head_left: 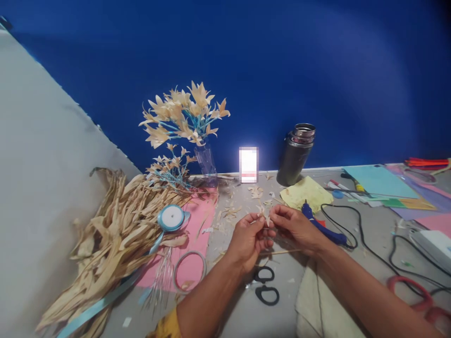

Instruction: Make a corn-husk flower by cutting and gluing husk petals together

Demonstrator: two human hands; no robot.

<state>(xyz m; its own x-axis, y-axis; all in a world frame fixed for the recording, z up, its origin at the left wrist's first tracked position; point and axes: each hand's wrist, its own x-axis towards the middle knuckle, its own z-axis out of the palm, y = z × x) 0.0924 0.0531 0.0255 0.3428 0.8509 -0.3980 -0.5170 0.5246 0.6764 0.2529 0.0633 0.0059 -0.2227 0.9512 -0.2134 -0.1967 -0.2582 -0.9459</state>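
Between my two hands, over the middle of the table, is a small pale husk flower [263,215]. My left hand [249,234] pinches it from the left with thumb and fingers. From the right, my right hand [289,225] has its fingertips closed at the flower's edge; what exactly they grip is too small to make out. A thin stick [280,252] lies below the hands. Black-handled scissors [267,285] rest nearer me, their blades mostly hidden. Just right of my right hand lies a blue glue gun [324,228] on a yellow paper [310,193].
Dried corn husks [120,220] heap at left beside a blue ribbon roll [172,218], a tape ring [189,271] and wires [162,277]. Husk flowers [186,112] stand in a clear vase [206,162]. A dark flask [296,155], cables [362,234] and red-handled scissors [410,293] occupy the right.
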